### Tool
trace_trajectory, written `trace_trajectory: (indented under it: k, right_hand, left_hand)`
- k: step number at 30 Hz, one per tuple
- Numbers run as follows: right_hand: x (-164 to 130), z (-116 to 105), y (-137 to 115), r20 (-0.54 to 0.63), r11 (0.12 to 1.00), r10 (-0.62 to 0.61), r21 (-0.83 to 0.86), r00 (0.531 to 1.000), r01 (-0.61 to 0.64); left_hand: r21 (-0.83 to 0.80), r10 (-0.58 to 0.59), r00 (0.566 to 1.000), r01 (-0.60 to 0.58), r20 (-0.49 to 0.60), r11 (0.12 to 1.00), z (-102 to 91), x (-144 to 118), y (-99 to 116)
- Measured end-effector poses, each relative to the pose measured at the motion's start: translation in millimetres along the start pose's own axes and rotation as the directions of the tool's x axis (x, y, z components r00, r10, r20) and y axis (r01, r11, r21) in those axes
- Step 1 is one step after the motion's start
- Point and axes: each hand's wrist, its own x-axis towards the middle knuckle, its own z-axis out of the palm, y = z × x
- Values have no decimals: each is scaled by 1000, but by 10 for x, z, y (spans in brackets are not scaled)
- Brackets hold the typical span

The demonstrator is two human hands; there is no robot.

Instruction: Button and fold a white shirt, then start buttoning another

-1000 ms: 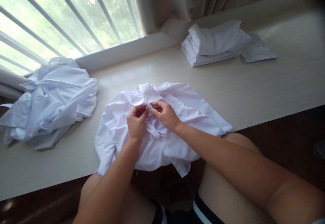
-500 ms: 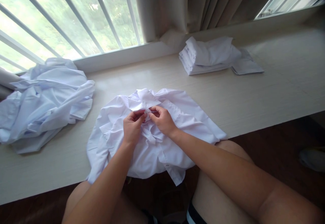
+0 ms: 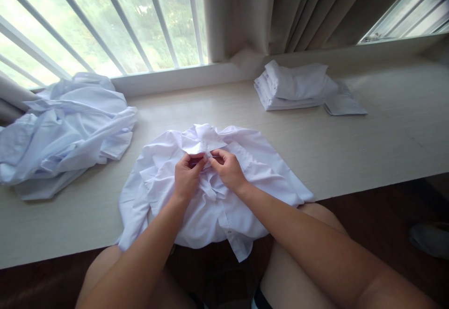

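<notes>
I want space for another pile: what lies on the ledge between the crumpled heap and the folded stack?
In the head view, only bare ledge lies between the crumpled heap and the folded stack.

Bare ledge (image 3: pixel 368 145) lies open to the right of the spread white shirt (image 3: pixel 210 197), with the folded shirt stack (image 3: pixel 294 87) well back. On the left, a crumpled shirt heap (image 3: pixel 66 131) crowds the ledge, leaving a narrow bare strip between.

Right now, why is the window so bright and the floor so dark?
In the head view, daylight floods through the window and washes it pale; the white shirt under both hands stays clear; the floor below the ledge lies in shadow, and the straight ledge looks bent.
</notes>
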Motion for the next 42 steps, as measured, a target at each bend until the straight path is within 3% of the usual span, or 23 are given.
trace_trajectory:
  k: [14,42]
  right_hand:
    - [5,10,-15,20,997,27,72,999,-28]
    - [5,-12,-15,35,995,38,92,999,-41]
  left_hand:
    - [-17,59,997,-60,-44,998,35,-31,-2]
    - [50,52,998,-50,-40,998,34,-23,46]
